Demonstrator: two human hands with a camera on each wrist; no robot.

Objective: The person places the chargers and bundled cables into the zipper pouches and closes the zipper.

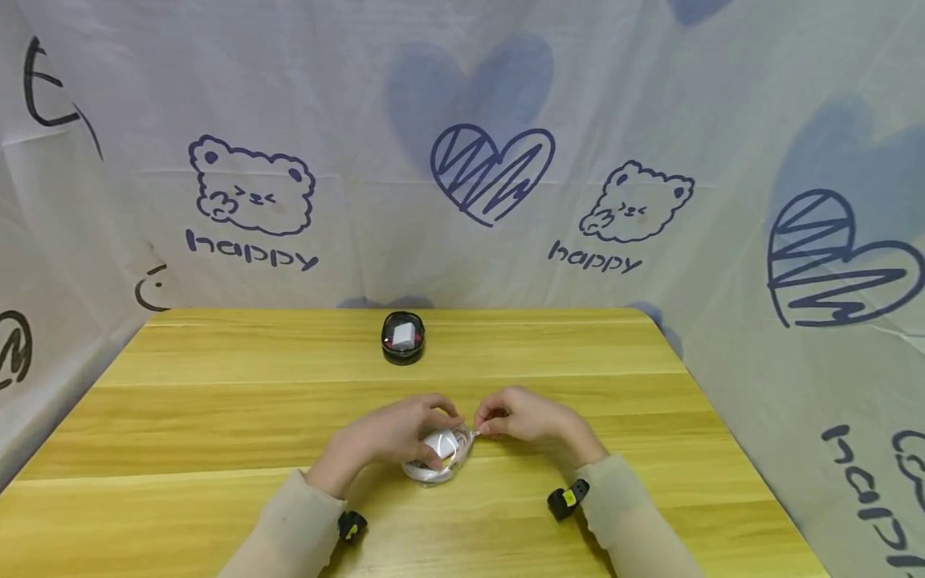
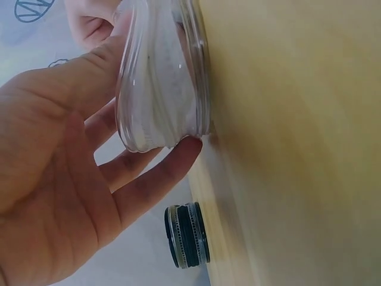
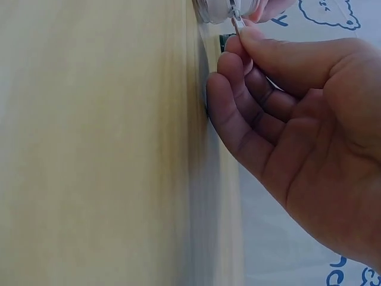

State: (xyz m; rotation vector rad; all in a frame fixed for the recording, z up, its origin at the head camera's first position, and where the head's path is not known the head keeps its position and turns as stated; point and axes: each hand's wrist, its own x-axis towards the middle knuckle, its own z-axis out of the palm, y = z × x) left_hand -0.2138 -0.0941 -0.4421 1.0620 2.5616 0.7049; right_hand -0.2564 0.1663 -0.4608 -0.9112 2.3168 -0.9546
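A small clear zippered pouch [image 1: 457,464] with white edging sits low over the tabletop, and a white block [image 1: 442,443] shows inside it. My left hand [image 1: 393,437] grips the pouch from the left, fingers on its far side and thumb on the near side. In the left wrist view the clear wall of the pouch [image 2: 158,77] lies against my fingers. At the pouch's right end, my right hand [image 1: 526,417] pinches the zipper pull [image 3: 239,25] between thumb and forefinger. The other fingers of that hand are curled in the right wrist view.
A similar clear pouch with black edging [image 1: 403,358] stands near the far edge of the wooden table [image 1: 217,417], with a white block visible in it. Behind the table hangs a white cloth [image 1: 376,217] printed with hearts and bears.
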